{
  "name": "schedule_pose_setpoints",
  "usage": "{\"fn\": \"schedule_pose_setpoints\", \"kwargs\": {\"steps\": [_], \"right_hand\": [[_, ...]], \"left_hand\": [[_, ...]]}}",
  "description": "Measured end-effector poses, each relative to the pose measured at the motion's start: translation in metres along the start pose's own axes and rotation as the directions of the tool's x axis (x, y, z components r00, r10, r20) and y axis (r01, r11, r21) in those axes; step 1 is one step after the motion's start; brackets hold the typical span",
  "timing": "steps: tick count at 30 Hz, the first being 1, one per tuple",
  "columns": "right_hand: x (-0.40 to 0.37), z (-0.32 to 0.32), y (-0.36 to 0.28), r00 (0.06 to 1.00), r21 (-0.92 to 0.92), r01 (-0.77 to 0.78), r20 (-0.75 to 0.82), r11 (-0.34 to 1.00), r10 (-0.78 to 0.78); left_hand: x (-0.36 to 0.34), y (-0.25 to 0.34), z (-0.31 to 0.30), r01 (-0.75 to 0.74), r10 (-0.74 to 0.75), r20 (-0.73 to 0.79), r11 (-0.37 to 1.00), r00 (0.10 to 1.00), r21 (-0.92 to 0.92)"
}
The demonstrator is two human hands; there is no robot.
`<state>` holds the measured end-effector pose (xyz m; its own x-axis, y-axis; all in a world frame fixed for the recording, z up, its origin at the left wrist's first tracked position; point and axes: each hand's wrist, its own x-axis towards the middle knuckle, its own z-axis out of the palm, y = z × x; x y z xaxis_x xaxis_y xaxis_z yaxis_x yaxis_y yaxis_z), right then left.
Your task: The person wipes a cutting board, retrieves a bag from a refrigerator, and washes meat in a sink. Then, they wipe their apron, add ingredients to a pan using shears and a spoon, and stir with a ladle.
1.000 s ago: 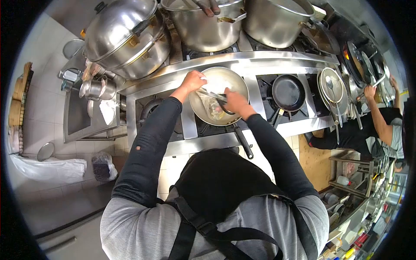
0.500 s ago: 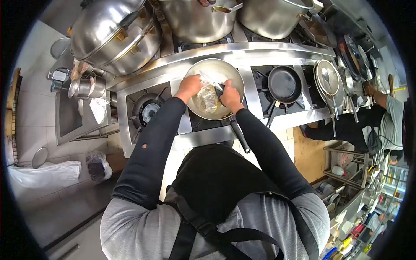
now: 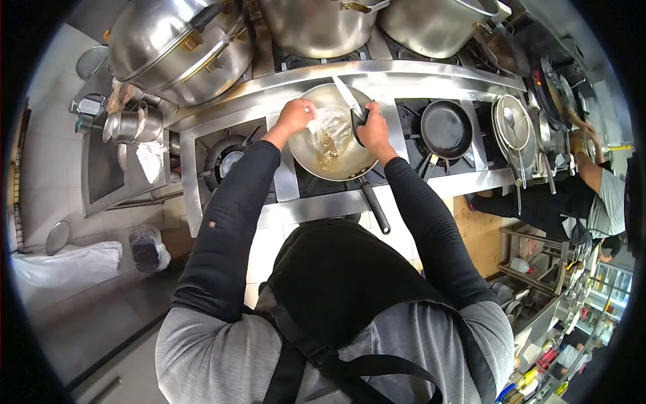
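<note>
My left hand [image 3: 296,115] pinches the upper left part of a clear plastic bag [image 3: 332,129] above a wide metal pan [image 3: 306,156]. Brownish contents show in the lower part of the bag, down in the pan. My right hand [image 3: 373,128] is closed round the black handles of scissors [image 3: 348,95], at the pan's right side. The scissors' pale blades point up and left, apart from the bag. The pan sits on the stove, its black handle [image 3: 375,209] pointing down toward my body.
A small black frying pan [image 3: 446,129] rests on the burner to the right. Large steel pots [image 3: 319,30] stand along the back. Plates with ladles [image 3: 511,124] lie farther right, near another person [image 3: 599,188]. An unused burner [image 3: 229,161] is at left.
The scissors have moved away from the bag, and their blades now point up. My right hand has shifted right. My left hand has risen slightly, with the bag's top.
</note>
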<state>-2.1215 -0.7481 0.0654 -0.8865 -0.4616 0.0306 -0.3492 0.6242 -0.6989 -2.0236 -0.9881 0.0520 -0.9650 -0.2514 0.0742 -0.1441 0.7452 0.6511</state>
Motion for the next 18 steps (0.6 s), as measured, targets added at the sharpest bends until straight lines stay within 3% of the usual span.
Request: {"fn": "schedule_pose_setpoints", "kwargs": {"steps": [2,3,5,6,9,15,17,18], "right_hand": [[0.002,-0.004,-0.001,1.0,0.005,-0.021,0.009,1.0,0.021],[0.003,-0.005,-0.002,1.0,0.003,-0.021,0.008,1.0,0.021],[0.005,-0.007,-0.004,1.0,0.059,-0.015,0.0,0.998,0.015],[0.006,-0.008,-0.005,1.0,0.057,-0.018,0.0,0.998,0.018],[0.007,-0.016,-0.012,1.0,0.074,0.023,-0.014,0.997,-0.022],[0.011,-0.033,-0.033,0.995,0.149,0.046,-0.096,0.988,-0.032],[0.014,-0.035,-0.036,0.986,0.222,0.12,-0.141,0.967,-0.09],[0.015,-0.037,-0.036,0.985,0.222,0.125,-0.142,0.967,-0.095]], "left_hand": [[0.002,-0.005,0.004,0.004,0.006,0.045,0.977,0.999,-0.211],[0.004,-0.007,0.006,0.003,0.006,0.045,0.977,0.999,-0.213],[0.005,-0.003,0.006,0.275,-0.184,0.215,0.783,0.959,-0.557],[0.006,-0.002,0.005,0.276,-0.182,0.218,0.782,0.959,-0.558],[0.008,0.011,-0.009,0.286,-0.176,0.26,0.827,0.95,-0.485],[0.013,0.033,-0.021,0.17,-0.085,0.249,0.923,0.965,-0.345],[0.01,0.044,-0.023,0.052,-0.061,0.201,0.997,0.978,0.05],[0.012,0.05,-0.023,0.072,-0.127,0.241,0.971,0.962,0.227]]}}
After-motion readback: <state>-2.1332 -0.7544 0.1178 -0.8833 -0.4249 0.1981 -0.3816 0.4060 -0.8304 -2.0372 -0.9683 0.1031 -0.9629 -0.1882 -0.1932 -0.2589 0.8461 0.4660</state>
